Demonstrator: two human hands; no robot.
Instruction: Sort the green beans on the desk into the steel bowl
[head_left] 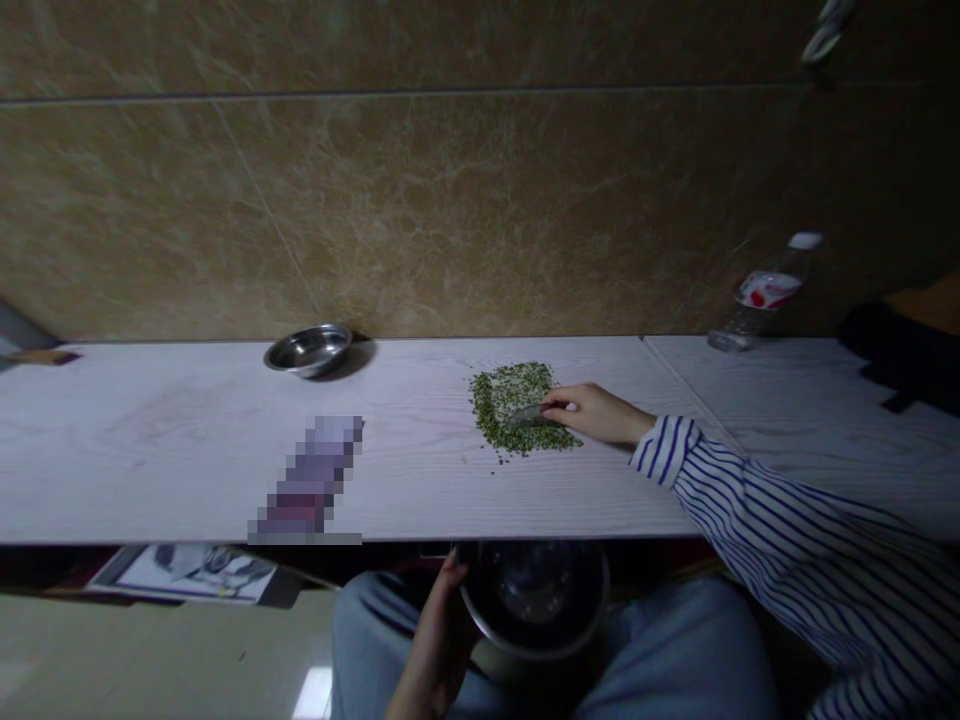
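Small green pieces (491,418), perhaps mung beans, lie scattered in a rough patch on the pale wood-grain table. Over the right part of this patch, my right hand (596,412) is closed on a spoon (527,414), its grey metal end down among the pieces. My left hand (441,630) grips the left rim of a metal bowl (536,645). This bowl sits between my knees, just below the table's front edge, and its dark inside shows no clear contents.
A smaller metal bowl (309,352) stands tilted-looking near the tiled wall. Left of the patch lies a pixelated flat item (315,475). A clear plastic bottle (765,295) stands at the back right, beside dark cloth (900,340). Under the table at left is a printed sheet (199,572).
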